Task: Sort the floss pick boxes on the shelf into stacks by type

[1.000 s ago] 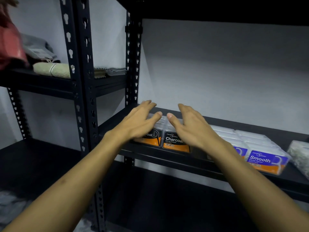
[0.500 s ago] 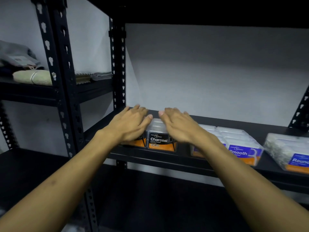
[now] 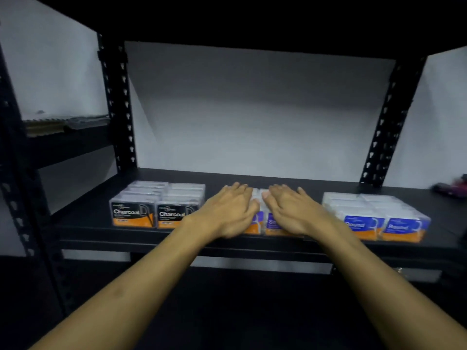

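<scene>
On the black shelf (image 3: 222,176), the middle boxes (image 3: 260,198) are covered equally by both flat, open-fingered hands: left hand (image 3: 231,210), right hand (image 3: 290,210).

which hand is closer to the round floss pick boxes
Right. The right hand lies flat on the middle group of boxes, just left of the Round boxes. The left hand lies beside it, further left, nearer the Charcoal boxes.

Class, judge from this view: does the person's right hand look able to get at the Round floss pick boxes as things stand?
Probably yes. The right hand rests on the middle boxes, and the Round boxes sit just to its right on the same shelf, with only a bare gap between and nothing stacked on them.
</scene>
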Tool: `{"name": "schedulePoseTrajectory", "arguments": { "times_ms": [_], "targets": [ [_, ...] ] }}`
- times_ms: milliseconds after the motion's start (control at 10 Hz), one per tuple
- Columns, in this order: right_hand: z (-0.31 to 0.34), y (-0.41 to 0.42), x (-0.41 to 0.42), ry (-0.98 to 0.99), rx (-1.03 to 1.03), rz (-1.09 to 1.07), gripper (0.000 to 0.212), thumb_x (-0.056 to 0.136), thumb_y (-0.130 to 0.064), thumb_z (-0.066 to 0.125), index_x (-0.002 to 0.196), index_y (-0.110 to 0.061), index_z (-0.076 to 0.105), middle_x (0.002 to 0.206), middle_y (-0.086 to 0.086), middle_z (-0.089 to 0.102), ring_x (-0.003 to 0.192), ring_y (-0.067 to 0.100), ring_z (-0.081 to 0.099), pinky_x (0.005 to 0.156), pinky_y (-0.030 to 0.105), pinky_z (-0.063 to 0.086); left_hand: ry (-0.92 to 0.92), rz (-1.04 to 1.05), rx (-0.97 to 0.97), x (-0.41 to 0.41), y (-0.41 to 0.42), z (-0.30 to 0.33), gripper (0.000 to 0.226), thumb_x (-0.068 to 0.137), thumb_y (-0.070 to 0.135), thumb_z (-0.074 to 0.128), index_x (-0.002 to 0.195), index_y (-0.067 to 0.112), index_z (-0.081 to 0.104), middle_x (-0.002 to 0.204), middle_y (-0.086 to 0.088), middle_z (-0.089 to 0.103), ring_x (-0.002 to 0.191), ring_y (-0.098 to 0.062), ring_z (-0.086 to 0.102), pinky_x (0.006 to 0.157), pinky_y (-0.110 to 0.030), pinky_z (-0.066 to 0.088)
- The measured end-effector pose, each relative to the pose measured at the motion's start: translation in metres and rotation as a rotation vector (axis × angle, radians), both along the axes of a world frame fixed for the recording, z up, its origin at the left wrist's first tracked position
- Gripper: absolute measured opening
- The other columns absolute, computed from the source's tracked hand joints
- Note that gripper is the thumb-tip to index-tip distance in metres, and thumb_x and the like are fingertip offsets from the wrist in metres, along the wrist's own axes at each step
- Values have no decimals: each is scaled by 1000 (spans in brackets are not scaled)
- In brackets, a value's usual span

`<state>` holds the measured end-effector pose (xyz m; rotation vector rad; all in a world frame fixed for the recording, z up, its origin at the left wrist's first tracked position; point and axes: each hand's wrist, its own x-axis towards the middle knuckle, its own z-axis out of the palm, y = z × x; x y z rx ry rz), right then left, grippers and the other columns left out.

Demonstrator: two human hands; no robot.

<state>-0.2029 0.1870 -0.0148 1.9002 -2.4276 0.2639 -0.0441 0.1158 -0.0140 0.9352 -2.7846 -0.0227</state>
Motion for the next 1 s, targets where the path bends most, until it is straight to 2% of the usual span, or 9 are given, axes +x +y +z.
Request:
{"name": "schedulePoseTrajectory", "arguments": {
  "times_ms": [200,300,400,500,600,700,800,900,1000],
  "targets": [
    [-3,-4,-4,22,-59,40,67,104,-49,11,151,-7,33,158,10,34,148,23,26,122,48,10,-43,40,-8,-4,3,4,58,107,39,17,158,12,16,166,-4,15,152,-15,10,121,-33,5],
    [5,9,-19,11,-238,62,61,105,-45,13,143,-10,44,151,8,44,145,24,31,121,52,12,65,3,-62,-17,10,11,58,105,41,21,154,9,26,162,-8,27,151,-17,17,122,-33,13],
    [20,39,-63,7,-356,-19,52,105,-40,18,121,-13,59,130,11,62,127,30,49,112,51,27,159,-65,-55,-52,32,23,56,105,46,25,144,9,42,152,-9,43,143,-21,34,115,-36,28],
    [27,77,-124,-39,-313,-163,47,105,-43,23,97,-15,60,112,19,68,109,40,60,96,48,42,172,-133,-38,-106,53,23,54,104,48,27,135,9,48,141,-11,51,134,-27,44,109,-40,36],
    [25,103,-161,-26,-245,-210,43,104,-44,26,91,-19,57,109,14,69,104,37,61,93,47,44,157,-194,-16,-157,68,14,56,103,46,28,140,8,45,146,-13,48,136,-27,42,112,-41,34],
    [16,114,-178,-35,-141,-187,49,105,-44,25,122,-16,61,131,9,62,121,29,56,105,48,39,95,-186,-27,-188,77,4,56,103,44,28,138,6,48,145,-15,48,134,-29,43,112,-42,33],
    [4,117,-184,13,-96,-187,50,107,-40,23,137,-13,51,145,8,51,134,25,46,113,46,32,96,-168,-32,-199,75,-6,56,103,44,25,133,5,51,137,-15,55,123,-27,52,107,-40,39],
    [3,117,-180,49,-86,-202,50,107,-39,21,140,-13,48,149,6,48,138,23,41,116,46,26,73,-166,-62,-197,78,0,53,103,43,25,128,6,53,132,-14,57,119,-26,52,104,-41,39],
    [13,124,-174,43,-242,-186,50,106,-41,22,137,-13,51,144,6,53,135,23,45,116,46,24,172,-195,-180,-185,81,9,52,103,46,25,126,8,53,131,-12,58,120,-24,51,106,-40,37]
  ]
}}
